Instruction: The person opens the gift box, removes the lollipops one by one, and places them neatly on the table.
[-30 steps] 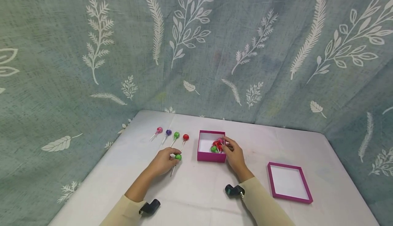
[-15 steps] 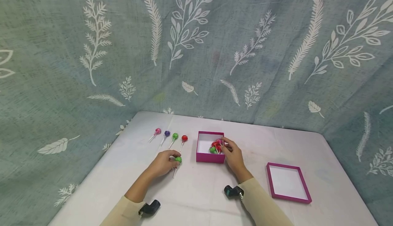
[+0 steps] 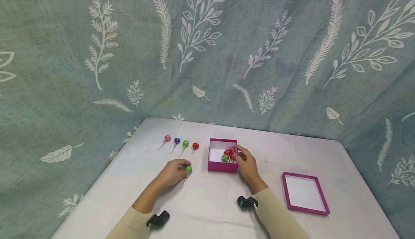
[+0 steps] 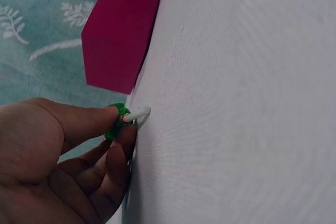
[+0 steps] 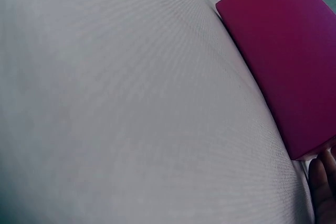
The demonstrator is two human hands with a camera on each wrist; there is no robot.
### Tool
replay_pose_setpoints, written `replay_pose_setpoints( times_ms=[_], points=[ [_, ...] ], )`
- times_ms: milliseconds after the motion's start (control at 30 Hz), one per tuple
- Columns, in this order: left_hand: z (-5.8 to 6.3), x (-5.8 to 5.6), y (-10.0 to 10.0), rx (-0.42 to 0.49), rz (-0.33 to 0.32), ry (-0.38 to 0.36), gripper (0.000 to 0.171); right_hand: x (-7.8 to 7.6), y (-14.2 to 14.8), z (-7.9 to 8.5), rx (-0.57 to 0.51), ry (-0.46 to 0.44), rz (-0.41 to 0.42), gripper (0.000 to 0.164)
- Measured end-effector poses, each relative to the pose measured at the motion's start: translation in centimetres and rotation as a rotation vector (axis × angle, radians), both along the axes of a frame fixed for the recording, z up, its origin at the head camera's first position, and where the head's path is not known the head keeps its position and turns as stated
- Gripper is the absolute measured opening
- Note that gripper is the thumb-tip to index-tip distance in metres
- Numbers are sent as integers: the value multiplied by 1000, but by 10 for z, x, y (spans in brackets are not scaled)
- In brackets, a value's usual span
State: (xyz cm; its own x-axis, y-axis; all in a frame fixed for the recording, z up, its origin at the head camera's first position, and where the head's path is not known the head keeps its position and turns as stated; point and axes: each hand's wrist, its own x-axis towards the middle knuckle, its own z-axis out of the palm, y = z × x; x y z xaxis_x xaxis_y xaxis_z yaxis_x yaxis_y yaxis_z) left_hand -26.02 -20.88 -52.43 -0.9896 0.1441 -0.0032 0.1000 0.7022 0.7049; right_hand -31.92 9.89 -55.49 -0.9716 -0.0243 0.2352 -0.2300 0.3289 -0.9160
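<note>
In the head view, my left hand (image 3: 172, 173) pinches a green lollipop (image 3: 188, 169) between thumb and fingers, just above the table. Its white stick points toward the near edge; in the left wrist view the lollipop (image 4: 120, 116) is partly covered by the thumb and fingers. My right hand (image 3: 248, 164) holds the right wall of a magenta box (image 3: 222, 166), with fingertips over the rim. Pink, red and green lollipops (image 3: 228, 154) lie heaped inside against that wall. The right wrist view shows only fingers (image 5: 320, 182) beside the box's corner.
Left of the box, a pink lollipop (image 3: 167, 138), a purple one (image 3: 177, 141), a green one (image 3: 185, 144) and a red one (image 3: 195, 146) lie in a row. A magenta-rimmed lid (image 3: 306, 193) lies inside-up at right. Patterned cloth (image 3: 207, 51) hangs behind the white table (image 3: 207, 210).
The green lollipop in my left hand has turned slightly, its stick end swinging to the right. My right hand stays at the box's right wall.
</note>
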Motion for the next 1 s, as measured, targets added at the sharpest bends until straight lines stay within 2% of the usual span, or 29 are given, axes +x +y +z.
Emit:
replay_pose_setpoints(
  times_ms=[533,633,733,800,1000],
  points=[
    [-2,-1,-1,-22,20,5,26,-1,0,-1,15,-7,-6,40],
    [1,-2,-1,-15,17,-1,27,-1,0,-2,20,-5,-6,41],
    [10,-3,-2,-38,17,5,27,0,0,-1,14,-5,-7,41],
    [20,-6,-1,-52,14,10,28,0,0,-1,11,-4,-4,41],
    [51,-25,8,-52,-43,64,27,1,-1,-2,0,2,-5,41]
  ],
)
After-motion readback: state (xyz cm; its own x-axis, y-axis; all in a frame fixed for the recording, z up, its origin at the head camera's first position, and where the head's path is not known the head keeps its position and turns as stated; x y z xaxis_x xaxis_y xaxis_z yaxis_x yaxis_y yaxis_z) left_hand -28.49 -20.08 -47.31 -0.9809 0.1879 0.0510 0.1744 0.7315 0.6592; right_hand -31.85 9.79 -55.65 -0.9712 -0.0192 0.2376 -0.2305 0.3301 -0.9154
